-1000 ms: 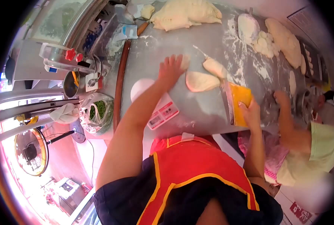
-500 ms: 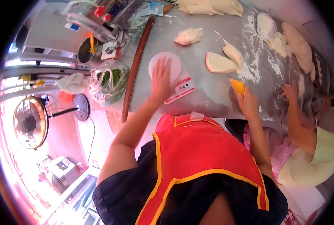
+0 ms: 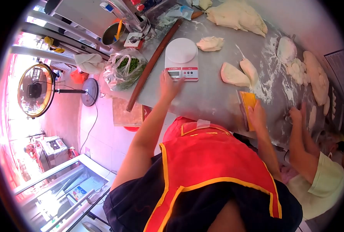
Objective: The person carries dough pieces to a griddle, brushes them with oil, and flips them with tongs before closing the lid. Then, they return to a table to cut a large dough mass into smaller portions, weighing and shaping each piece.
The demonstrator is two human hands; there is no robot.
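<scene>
My left hand [image 3: 169, 87] is at the near edge of a white and red kitchen scale [image 3: 181, 58], thumb and fingers apart at its front corners. The scale's round plate carries nothing. My right hand [image 3: 258, 116] grips the yellow handle of a dough scraper [image 3: 248, 110], its blade turned to the left near the table's front edge. Beyond the scraper lie two cut pieces of dough [image 3: 235, 75] side by side, one with a thin tail. A smaller dough lump [image 3: 211, 44] rests just right of the scale.
A long wooden rolling pin [image 3: 154, 65] lies left of the scale, beside a bag of greens [image 3: 126, 69]. Large dough masses [image 3: 237, 17] sit at the back and right of the floured metal table [image 3: 206, 98]. A co-worker's hands [image 3: 297, 116] work at the right.
My left hand has come off the scale's plate to its near edge. The scale has turned to sit straighter. My right hand keeps hold of the scraper; the view has shifted.
</scene>
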